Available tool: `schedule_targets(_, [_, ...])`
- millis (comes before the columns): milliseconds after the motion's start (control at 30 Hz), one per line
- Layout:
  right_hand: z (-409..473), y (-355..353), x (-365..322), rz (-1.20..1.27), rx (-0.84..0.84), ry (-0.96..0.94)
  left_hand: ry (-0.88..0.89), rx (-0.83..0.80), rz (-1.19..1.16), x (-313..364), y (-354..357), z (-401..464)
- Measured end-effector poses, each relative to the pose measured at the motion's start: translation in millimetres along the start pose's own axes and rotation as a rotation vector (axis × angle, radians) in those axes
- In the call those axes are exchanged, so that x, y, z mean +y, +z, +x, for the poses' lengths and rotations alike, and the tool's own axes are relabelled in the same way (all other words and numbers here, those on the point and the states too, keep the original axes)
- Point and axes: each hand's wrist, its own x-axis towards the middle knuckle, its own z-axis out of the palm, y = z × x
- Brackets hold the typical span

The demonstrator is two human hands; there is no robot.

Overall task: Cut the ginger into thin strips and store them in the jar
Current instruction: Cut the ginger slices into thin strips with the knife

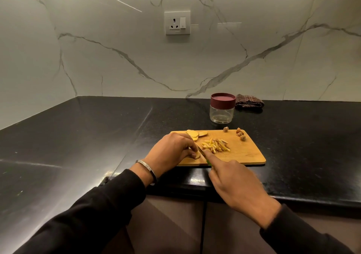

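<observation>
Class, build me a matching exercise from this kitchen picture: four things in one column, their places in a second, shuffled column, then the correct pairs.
Things
1. jar
2. ginger strips
3. folded cloth
4. ginger slices

Places
A. far left corner of the cutting board
B. on the counter by the wall, right of the jar
C. on the counter just beyond the board, lid on
D. heaped in the middle of the board

Pairs: 1-C, 2-D, 3-B, 4-A
</observation>
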Motion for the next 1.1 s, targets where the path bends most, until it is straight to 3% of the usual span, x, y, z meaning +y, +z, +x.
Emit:
schedule_targets(367, [4.2,1.4,-0.1,-0.001,-0.023,-0.012,0.021,0.0,0.028,1.9,-1.7,-1.9])
schedule_targets(1100, [-43.9,-7.1,-6.7,-0.274,-0.103,0.052,-0.052,-0.006,0.018,2.7,1.0,-2.5])
